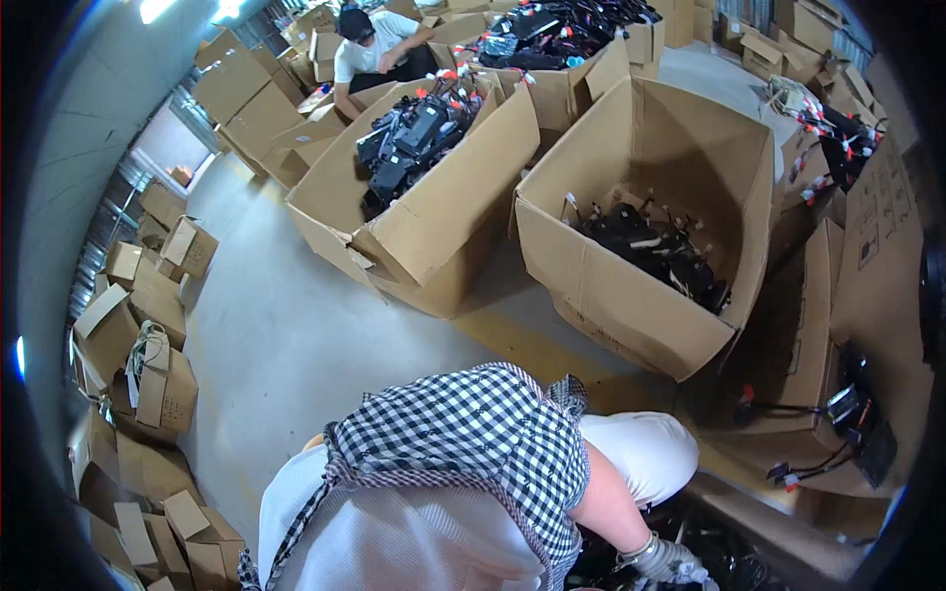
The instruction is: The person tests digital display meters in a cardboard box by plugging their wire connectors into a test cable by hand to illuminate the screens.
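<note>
Neither of my hands shows in the head view, and I cannot tell what they touch. Close by, at the lower middle, a person (463,424) bends over in a black-and-white checked garment with white cloth under it. From the checked sleeve a bare arm runs down to a gloved hand (665,561) with a bracelet at the wrist. This hand, which looks like the other person's, is among dark parts at the lower edge; a small pale item shows by its fingers. A rounded white shape (641,458) lies beside the arm; cap or knee, I cannot tell.
A large carton (631,305) holds a low heap of black parts (655,251). Left of it, another carton (463,217) is heaped with black boxy units (419,138). Several small cartons (163,394) line the left wall. Cabled parts (852,424) hang at right. Another person (370,54) crouches behind.
</note>
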Available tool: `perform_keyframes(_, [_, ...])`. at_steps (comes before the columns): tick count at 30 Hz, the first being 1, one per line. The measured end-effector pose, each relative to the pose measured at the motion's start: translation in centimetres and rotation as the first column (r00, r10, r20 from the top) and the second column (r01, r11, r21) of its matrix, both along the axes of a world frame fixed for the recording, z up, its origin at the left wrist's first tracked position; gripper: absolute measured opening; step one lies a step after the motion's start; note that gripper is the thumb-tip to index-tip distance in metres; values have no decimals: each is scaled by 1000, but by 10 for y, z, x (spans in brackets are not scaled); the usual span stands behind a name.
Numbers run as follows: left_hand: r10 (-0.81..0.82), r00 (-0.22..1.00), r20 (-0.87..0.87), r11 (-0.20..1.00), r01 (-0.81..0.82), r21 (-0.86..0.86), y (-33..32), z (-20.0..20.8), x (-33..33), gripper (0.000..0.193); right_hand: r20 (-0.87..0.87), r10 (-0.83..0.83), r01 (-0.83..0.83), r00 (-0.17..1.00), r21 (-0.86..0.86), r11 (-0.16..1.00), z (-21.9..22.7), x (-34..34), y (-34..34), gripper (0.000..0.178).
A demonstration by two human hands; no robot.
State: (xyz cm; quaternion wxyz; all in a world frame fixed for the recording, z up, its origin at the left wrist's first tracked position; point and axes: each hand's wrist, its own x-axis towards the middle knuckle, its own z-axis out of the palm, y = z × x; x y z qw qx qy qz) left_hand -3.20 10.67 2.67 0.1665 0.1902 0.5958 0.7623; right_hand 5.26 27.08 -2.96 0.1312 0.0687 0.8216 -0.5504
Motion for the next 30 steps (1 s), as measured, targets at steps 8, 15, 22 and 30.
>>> perform_keyframes(8, [-380,868,319,759,96,644,-51,-19,4,39,-163,416,-285,895,509,812,30,-2,-55,23])
perform_keyframes(15, [-260,958,120,840,286,-460,-92,18,33,30,80,-438,440,895,-306,844,55,72,-76,30])
perform_keyframes(22, [-406,870,279,828,480,-289,-105,1,58,43,-48,-261,265,964,139,954,108,84,-92,21])
perform_keyframes(30, [-430,813,392,819,534,-209,-131,-9,85,57,-10,-175,173,984,-106,979,87,103,-106,24])
